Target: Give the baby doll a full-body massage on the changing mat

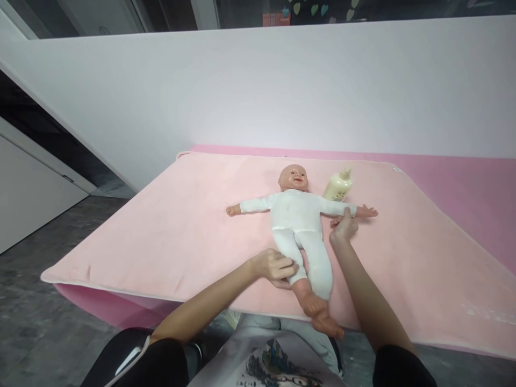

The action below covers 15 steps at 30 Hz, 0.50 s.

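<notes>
A baby doll (296,212) with a white cloth body lies on its back, arms spread and head away from me. My left hand (276,267) is closed around the lower part of the doll's leg on the left side. With my right hand (344,226) I grip the doll's forearm on the right side, near the wrist; the thumb lies over the sleeve. The doll's feet cross near the front edge of the pink blanket (161,226). A pale yellow pump bottle (338,185) lies tilted just beyond the arm in my right hand.
Under the blanket is a darker pink mat (463,188), showing along the back and right. A white wall (258,91) rises behind it. Grey floor (40,312) and a white panel (36,193) are at the left.
</notes>
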Available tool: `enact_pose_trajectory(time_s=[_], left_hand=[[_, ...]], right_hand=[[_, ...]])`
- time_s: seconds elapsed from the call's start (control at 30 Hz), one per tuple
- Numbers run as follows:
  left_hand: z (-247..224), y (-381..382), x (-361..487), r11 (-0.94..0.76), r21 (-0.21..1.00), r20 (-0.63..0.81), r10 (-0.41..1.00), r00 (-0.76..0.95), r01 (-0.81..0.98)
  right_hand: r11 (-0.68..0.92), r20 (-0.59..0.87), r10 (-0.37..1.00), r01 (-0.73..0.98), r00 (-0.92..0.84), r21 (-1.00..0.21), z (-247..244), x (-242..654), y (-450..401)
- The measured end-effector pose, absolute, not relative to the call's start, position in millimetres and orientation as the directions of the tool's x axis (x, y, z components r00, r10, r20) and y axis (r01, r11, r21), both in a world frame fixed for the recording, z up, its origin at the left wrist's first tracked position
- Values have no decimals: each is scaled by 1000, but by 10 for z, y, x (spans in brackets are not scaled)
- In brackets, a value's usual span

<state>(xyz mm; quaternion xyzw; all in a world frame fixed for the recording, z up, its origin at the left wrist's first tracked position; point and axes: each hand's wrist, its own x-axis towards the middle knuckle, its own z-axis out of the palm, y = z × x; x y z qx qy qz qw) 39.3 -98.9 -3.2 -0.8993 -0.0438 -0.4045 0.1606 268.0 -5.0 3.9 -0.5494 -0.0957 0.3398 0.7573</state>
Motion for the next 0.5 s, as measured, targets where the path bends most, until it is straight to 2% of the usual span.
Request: enact_pose_trajectory(time_s=[0.13,0.23,0.3,0.37,0.43,0.5], left_hand=[[10,-986,389,-933,-289,755,-83,651,216],[42,-954,345,-922,-290,813,-95,575,258],[46,-925,295,-908,-248,862,-48,504,337],[28,-889,240,-884,-182,908,16,418,430],[-9,-846,195,-861,-66,940,116,321,504],[-57,-794,165,-836,187,914,340,219,515]], right_hand=[[158,-148,582,-289,800,-944,38,2633,-90],[202,34,597,-109,801,-973,42,2578,-127],[241,180,613,35,769,-970,45,2531,-156],[259,300,621,172,724,-951,42,2483,-188],[262,391,654,291,647,-920,29,2449,-216],[259,449,741,403,500,-878,7,2440,-229]])
